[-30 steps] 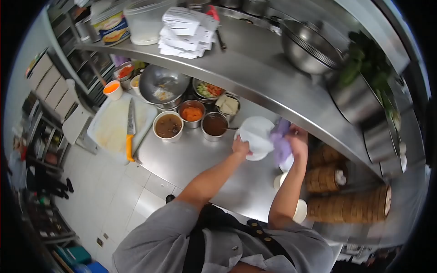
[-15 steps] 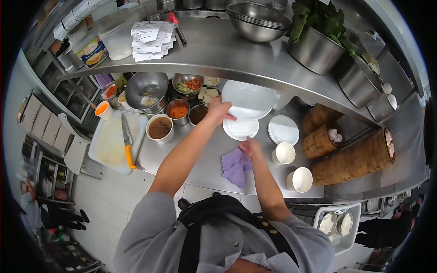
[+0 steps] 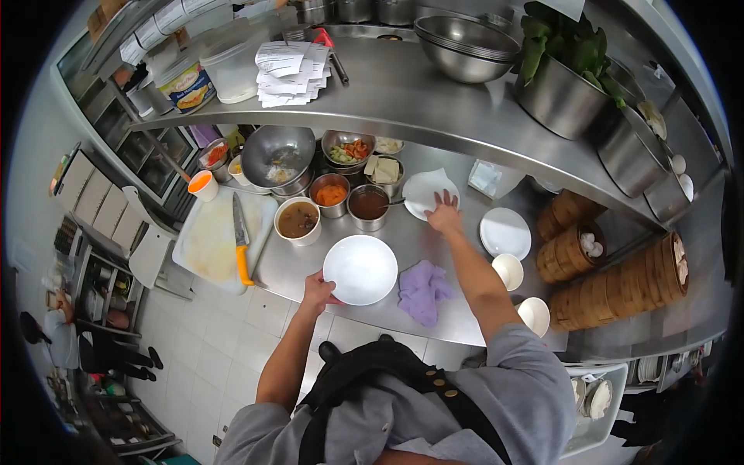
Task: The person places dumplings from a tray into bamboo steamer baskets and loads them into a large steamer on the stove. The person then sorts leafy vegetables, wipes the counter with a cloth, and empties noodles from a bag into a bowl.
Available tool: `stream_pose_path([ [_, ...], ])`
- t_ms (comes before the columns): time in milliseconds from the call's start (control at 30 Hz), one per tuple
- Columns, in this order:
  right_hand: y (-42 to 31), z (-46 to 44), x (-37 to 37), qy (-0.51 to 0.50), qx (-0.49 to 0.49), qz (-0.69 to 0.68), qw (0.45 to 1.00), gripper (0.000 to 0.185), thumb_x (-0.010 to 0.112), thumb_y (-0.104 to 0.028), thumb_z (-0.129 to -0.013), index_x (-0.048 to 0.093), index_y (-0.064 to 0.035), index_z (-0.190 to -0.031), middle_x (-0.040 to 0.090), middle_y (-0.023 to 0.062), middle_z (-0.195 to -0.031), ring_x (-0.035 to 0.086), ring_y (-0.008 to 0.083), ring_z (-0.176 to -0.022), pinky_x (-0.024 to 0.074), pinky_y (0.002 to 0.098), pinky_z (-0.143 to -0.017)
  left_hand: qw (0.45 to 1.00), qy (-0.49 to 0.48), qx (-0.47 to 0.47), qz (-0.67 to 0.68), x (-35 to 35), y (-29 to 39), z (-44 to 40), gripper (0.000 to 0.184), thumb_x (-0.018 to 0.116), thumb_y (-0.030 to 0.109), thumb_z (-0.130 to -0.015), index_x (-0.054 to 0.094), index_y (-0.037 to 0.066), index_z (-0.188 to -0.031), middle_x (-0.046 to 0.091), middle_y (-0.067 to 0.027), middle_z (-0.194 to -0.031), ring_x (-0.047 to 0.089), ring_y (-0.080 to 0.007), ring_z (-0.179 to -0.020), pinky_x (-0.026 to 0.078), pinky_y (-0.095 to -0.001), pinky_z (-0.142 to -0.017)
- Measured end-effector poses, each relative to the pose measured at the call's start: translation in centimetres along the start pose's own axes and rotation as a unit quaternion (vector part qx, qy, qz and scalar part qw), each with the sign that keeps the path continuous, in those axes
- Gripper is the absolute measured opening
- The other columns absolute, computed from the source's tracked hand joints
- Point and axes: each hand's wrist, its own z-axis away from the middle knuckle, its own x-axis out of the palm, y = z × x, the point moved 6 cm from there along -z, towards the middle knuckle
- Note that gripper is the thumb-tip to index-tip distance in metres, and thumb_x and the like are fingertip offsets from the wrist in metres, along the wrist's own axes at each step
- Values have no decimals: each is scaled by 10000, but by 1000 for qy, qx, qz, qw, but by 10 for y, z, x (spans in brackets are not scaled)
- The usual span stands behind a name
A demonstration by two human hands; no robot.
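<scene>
A white bowl [image 3: 360, 270] is held by its left rim in my left hand [image 3: 317, 293], near the front edge of the steel counter. My right hand [image 3: 443, 213] lies with fingers spread on a white plate [image 3: 422, 190] farther back. Between my arms, a crumpled purple cloth [image 3: 423, 292] rests on the counter. Another white plate [image 3: 505, 232] sits to the right of my right hand. Left of the plate under my hand is a metal pot of brown sauce [image 3: 367, 204] with a spoon in it.
A cutting board [image 3: 194, 246] with an orange-handled knife [image 3: 242, 246] is at left, beside a soup cup [image 3: 297, 222]. Two white cups [image 3: 508, 271] and bamboo steamers [image 3: 612, 287] stand at right. A steel shelf [image 3: 372, 93] overhangs the back. A person [image 3: 66, 333] is at far left.
The white bowl has come down from the back toward the front left in my left hand. My right hand has moved away from the cloth and back onto the plate.
</scene>
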Motion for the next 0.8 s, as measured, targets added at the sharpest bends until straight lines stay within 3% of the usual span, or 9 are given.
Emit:
stream_pose_path([
  [167,-20,4,14,-212,6,88,973,662,609,-298,-799,360,-149,-1393,347,155,-1426,258,323,-1352,276,611,-1028,1000,21,19,14,-12,-1,0,467,472,-73,-743,511,-29,-1207,633,-165,-902,667,-308,-682,598,-408,-540],
  [267,-42,45,-40,-20,-44,94,994,632,621,-275,-787,408,-119,-1361,319,172,-1435,330,355,-1312,329,558,-1022,964,52,93,-245,-20,9,-2,426,541,-13,-775,517,-34,-1200,638,-184,-871,673,-271,-713,560,-354,-535],
  [333,-37,67,-61,0,-57,-87,995,522,631,-192,-781,507,-85,-1277,499,180,-1288,516,318,-1163,426,441,-967,850,142,264,-434,-14,55,11,387,608,46,-786,547,-32,-1159,638,-186,-831,669,-238,-699,522,-322,-533],
  [367,-44,87,-86,-108,-118,-195,968,460,631,-131,-772,551,-72,-1222,578,151,-1152,580,277,-1038,464,382,-896,762,204,390,-475,-2,93,33,364,649,82,-785,572,-29,-1124,637,-180,-799,663,-221,-673,501,-309,-534],
  [467,-83,178,-240,-224,-209,-439,845,362,605,39,-722,651,-56,-1069,682,71,-812,647,159,-769,507,278,-733,824,67,457,-329,87,246,111,269,674,76,-775,627,-6,-1026,630,-133,-762,606,-224,-613,483,-312,-563],
  [533,-82,192,-347,88,-313,-271,906,346,576,71,-692,670,-50,-1002,680,81,-849,637,157,-716,505,254,-666,746,13,572,-341,143,324,150,227,668,68,-777,636,2,-992,620,-124,-761,579,-227,-612,464,-315,-568],
  [633,-58,171,-467,440,-205,-141,863,202,505,21,-758,661,-16,-879,641,96,-730,622,167,-666,492,287,-613,602,35,695,-392,219,406,153,171,613,120,-824,634,9,-951,612,-105,-800,586,-210,-706,457,-301,-588],
  [700,-44,136,-525,525,-186,-48,829,162,571,-38,-733,660,1,-862,648,197,-816,648,315,-743,505,372,-674,602,90,677,-414,252,450,99,291,636,223,-793,631,19,-1000,629,-164,-944,607,-306,-875,474,-388,-765],
  [800,-5,47,-565,355,-5,81,931,318,674,-193,-699,674,-16,-963,652,211,-958,642,344,-883,507,387,-778,670,162,518,-507,280,496,29,483,604,340,-792,565,39,-1166,567,-223,-1158,536,-369,-1087,420,-435,-939],
])
